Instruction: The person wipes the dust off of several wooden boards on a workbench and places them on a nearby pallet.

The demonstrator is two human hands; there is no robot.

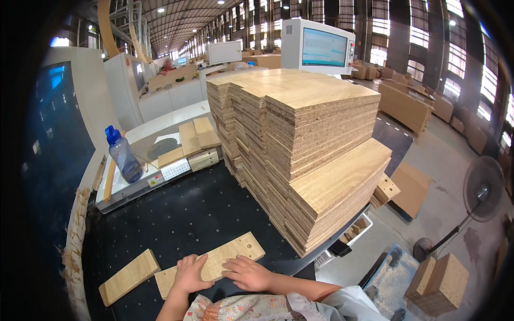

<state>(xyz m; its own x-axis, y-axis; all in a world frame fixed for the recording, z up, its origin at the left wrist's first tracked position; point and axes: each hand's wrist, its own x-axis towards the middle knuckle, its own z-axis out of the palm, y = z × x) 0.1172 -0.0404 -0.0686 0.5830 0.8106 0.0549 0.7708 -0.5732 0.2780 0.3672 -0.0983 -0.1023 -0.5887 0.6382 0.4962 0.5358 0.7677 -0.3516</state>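
Observation:
A long, narrow wood-grain board point(231, 255) with holes near its right end lies on the black dotted table point(182, 208) close to my body. My left hand point(190, 273) rests on its left part, thumb spread from the fingers. Flat on the board's near right side is my right hand point(248, 273), its fingers stretched out. Left of this board lies another short board point(130, 277), at a similar slant. Tall stacks of chipboard panels point(321, 134) with wood-grain tops rise beyond my right hand.
A blue water bottle point(124, 155) and several small boards point(198, 136) stand on a machine ledge at the left. Behind the stacks is a monitor point(324, 47). To the right are a floor fan point(483, 190), a white bin point(355, 231) and a pile of boards point(440, 283).

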